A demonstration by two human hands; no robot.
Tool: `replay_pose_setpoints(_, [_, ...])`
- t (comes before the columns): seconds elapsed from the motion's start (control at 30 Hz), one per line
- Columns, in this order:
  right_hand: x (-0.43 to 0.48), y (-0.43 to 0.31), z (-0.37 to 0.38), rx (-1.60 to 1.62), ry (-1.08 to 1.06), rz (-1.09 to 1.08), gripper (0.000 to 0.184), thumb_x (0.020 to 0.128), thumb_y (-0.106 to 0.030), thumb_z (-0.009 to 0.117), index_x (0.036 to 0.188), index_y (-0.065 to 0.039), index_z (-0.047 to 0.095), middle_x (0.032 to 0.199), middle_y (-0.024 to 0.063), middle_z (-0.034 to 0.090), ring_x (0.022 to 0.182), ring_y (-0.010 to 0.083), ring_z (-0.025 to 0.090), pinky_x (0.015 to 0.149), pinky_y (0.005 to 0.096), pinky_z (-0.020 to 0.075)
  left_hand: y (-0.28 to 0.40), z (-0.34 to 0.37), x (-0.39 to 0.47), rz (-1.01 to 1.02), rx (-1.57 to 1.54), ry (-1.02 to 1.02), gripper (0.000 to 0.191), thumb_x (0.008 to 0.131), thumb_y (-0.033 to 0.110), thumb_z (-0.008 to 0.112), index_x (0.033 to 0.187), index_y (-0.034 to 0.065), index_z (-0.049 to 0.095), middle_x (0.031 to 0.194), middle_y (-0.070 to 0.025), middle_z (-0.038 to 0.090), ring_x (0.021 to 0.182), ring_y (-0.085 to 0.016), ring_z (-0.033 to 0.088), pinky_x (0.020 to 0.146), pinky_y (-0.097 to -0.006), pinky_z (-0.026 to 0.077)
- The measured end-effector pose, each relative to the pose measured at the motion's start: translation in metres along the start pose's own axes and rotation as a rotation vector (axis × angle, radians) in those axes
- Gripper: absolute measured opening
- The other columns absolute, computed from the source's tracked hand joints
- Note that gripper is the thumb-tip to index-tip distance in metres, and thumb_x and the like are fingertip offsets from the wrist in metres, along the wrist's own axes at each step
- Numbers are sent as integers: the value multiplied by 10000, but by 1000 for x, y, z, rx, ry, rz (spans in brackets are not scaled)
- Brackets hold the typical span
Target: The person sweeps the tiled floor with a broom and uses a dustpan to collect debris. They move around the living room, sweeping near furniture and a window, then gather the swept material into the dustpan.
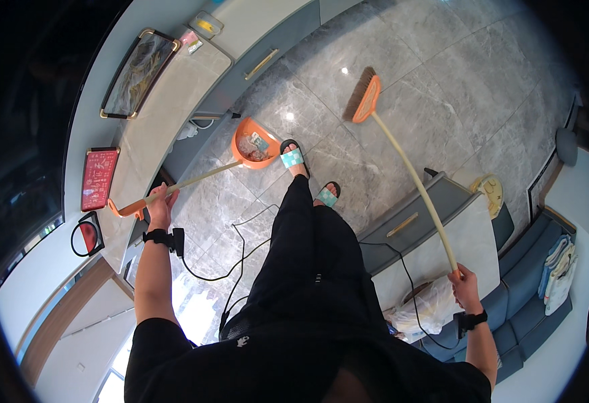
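My left hand (160,206) grips the pole of a long-handled orange dustpan (236,146) near its orange end grip. Bits of litter (255,145) lie in the pan, among them a small printed packet. The pan is beside my left foot, close to a grey cabinet. On the other side, my right hand (465,289) holds the top end of a broom's pale yellow stick (415,176). The orange broom head (368,99) with brown bristles lies farther ahead on the right, over the grey floor tiles.
A TV cabinet (173,101) with framed pieces (140,73) runs along the left. At right stand a drawer table (400,226) bearing a plastic bag (425,307), a stool (491,194) and a blue sofa (516,302) with folded cloths (559,272). Black cables (244,247) hang from my wrists.
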State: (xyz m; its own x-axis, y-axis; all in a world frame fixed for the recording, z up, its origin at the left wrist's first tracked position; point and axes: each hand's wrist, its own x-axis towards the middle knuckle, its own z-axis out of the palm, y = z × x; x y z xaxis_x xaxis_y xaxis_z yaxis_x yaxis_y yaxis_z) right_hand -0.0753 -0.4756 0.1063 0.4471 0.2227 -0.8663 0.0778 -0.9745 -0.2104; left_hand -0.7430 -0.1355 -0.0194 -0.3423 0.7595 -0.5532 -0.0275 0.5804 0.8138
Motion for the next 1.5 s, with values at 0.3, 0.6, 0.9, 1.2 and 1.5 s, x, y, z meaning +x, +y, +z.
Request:
replay_pose_setpoints(0.3, [-4,9,6,-100,-52,-47,338,790,-95,577,1125,-54,562,553,-30,435,399,45,367,327,221,291,-1,3,1,-23,-2,26,211,833,194,599,861,34,465,879,-88,535,804,-255,602,753,-312,537])
replay_pose_setpoints(0.6, [52,22,31,-203,-86,-129,298,779,-148,583,1057,-41,584,517,-17,432,336,71,370,284,245,277,-8,-1,0,14,-14,1,216,837,196,594,855,28,459,878,-80,525,805,-247,598,771,-321,533])
replay_pose_setpoints(0.9, [42,35,44,-377,15,-299,347,745,-146,628,1058,-8,571,699,109,589,650,179,567,619,297,446,-15,0,-8,15,-57,21,206,830,190,605,840,43,461,896,-88,531,825,-243,583,789,-331,530])
replay_pose_setpoints(1.2, [-7,30,-7,-350,65,-355,306,728,-126,630,1024,-59,593,656,147,571,568,222,548,563,311,443,-15,-6,-1,25,-10,12,206,836,187,597,861,34,461,899,-91,529,847,-242,580,788,-330,527])
replay_pose_setpoints(1.5, [-43,54,-44,-404,185,-318,348,697,-79,654,1040,-78,595,561,105,513,480,151,463,517,276,421,-15,-8,13,37,0,-4,220,838,192,592,882,23,457,893,-108,535,835,-239,589,782,-341,531])
